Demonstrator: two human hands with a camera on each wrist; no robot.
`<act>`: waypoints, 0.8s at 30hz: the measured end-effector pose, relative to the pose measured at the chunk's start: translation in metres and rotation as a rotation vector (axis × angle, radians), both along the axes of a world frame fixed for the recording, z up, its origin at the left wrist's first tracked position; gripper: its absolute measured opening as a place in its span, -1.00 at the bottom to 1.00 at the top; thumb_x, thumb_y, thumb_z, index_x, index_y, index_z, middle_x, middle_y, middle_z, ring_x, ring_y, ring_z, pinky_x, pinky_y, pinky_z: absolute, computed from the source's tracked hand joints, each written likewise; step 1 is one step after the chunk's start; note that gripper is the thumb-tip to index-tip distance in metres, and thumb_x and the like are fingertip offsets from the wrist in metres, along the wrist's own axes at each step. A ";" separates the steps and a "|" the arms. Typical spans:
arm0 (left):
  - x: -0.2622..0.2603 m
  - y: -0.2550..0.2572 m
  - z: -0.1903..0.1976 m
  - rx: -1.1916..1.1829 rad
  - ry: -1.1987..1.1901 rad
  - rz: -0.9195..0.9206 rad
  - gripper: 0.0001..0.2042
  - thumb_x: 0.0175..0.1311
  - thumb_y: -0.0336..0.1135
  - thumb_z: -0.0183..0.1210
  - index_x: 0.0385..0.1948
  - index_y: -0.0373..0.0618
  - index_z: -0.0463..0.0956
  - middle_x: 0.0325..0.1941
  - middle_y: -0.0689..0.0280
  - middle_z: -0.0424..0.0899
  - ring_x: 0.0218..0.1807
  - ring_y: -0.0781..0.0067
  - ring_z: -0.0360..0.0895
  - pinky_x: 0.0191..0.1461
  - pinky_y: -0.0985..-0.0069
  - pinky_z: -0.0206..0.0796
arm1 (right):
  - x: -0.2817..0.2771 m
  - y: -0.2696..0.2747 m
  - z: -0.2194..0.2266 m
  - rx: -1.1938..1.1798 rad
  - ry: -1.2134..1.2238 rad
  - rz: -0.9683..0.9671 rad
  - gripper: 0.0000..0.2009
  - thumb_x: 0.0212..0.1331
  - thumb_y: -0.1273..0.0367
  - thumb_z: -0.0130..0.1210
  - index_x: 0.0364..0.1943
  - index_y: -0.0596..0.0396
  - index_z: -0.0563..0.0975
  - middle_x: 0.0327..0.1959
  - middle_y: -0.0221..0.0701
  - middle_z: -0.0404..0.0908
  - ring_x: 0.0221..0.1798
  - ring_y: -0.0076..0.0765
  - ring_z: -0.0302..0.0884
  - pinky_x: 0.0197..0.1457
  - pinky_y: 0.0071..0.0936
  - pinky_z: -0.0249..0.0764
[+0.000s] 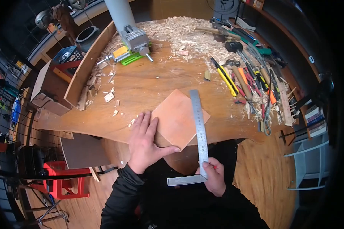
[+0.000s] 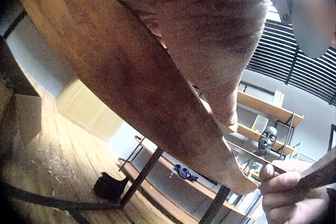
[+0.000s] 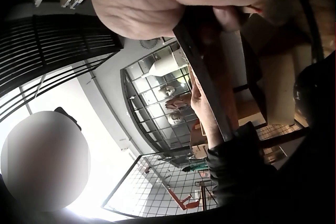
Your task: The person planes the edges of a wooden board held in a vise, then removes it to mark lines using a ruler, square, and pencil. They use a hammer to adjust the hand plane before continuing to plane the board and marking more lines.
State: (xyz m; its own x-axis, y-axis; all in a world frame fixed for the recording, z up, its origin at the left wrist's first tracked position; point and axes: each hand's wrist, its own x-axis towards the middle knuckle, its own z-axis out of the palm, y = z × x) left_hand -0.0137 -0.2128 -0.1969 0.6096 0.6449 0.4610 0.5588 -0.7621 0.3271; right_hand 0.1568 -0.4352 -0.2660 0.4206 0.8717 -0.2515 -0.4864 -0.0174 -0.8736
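Observation:
A square, reddish-tan wooden board point(image 1: 174, 116) lies turned cornerwise near the front edge of the workbench. My left hand point(image 1: 143, 148) rests at its left side, fingers extended along the edge and thumb reaching to the near corner. A steel try square point(image 1: 199, 128) with ruler markings lies across the board's right corner, its blade pointing away from me. My right hand point(image 1: 215, 177) grips it by the corner where blade and stock meet; the stock extends left, off the bench's front edge. In the right wrist view, the square's dark stock point(image 3: 210, 95) runs beneath the palm.
Tools, including a yellow utility knife point(image 1: 226, 80) and a black mallet point(image 1: 234, 47), crowd the bench's right side. Wood shavings point(image 1: 179, 30) cover the back. A small vise point(image 1: 135, 42) on a green base stands back left, beside a raised wooden border point(image 1: 90, 65). A red stool point(image 1: 67, 179) stands lower left.

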 end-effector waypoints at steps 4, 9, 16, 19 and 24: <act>0.000 0.000 0.001 -0.015 0.006 -0.004 0.08 -0.34 0.35 0.62 0.21 -0.39 0.57 0.40 -0.27 0.50 0.50 -0.38 0.37 0.58 -0.14 0.16 | -0.001 0.001 0.001 0.007 -0.009 0.011 -0.84 0.55 0.44 0.00 -0.13 0.24 0.57 -0.39 -0.30 0.71 -0.34 -0.48 0.69 -0.17 -0.50 0.59; 0.000 0.000 -0.003 -0.030 0.007 0.004 0.13 -0.43 0.32 0.65 0.25 -0.35 0.56 0.45 -0.19 0.49 0.54 -0.32 0.34 0.61 -0.09 0.13 | -0.004 0.000 0.005 -0.003 -0.054 0.080 -0.85 0.52 0.44 0.04 -0.06 0.25 0.57 -0.37 -0.27 0.69 -0.34 -0.44 0.69 -0.17 -0.46 0.61; 0.001 0.001 -0.005 0.012 -0.006 -0.012 0.09 -0.37 0.36 0.62 0.19 -0.40 0.57 0.40 -0.25 0.51 0.50 -0.38 0.37 0.57 -0.12 0.18 | -0.006 0.002 0.005 0.011 -0.041 0.046 -0.86 0.51 0.45 0.03 -0.09 0.25 0.57 -0.36 -0.28 0.69 -0.33 -0.44 0.69 -0.16 -0.46 0.61; 0.001 0.001 -0.004 0.019 -0.001 -0.011 0.09 -0.36 0.36 0.62 0.19 -0.40 0.58 0.40 -0.25 0.52 0.50 -0.38 0.38 0.57 -0.12 0.19 | -0.005 0.003 0.003 -0.001 -0.020 0.041 -0.87 0.52 0.45 0.01 -0.11 0.23 0.56 -0.38 -0.29 0.69 -0.34 -0.44 0.68 -0.17 -0.46 0.60; 0.001 0.001 -0.005 0.014 -0.004 -0.012 0.08 -0.35 0.36 0.62 0.18 -0.40 0.57 0.40 -0.25 0.51 0.50 -0.39 0.37 0.58 -0.12 0.18 | -0.008 0.004 0.007 -0.002 -0.015 -0.002 -0.87 0.53 0.43 0.00 -0.16 0.20 0.54 -0.41 -0.29 0.69 -0.38 -0.47 0.65 -0.19 -0.49 0.57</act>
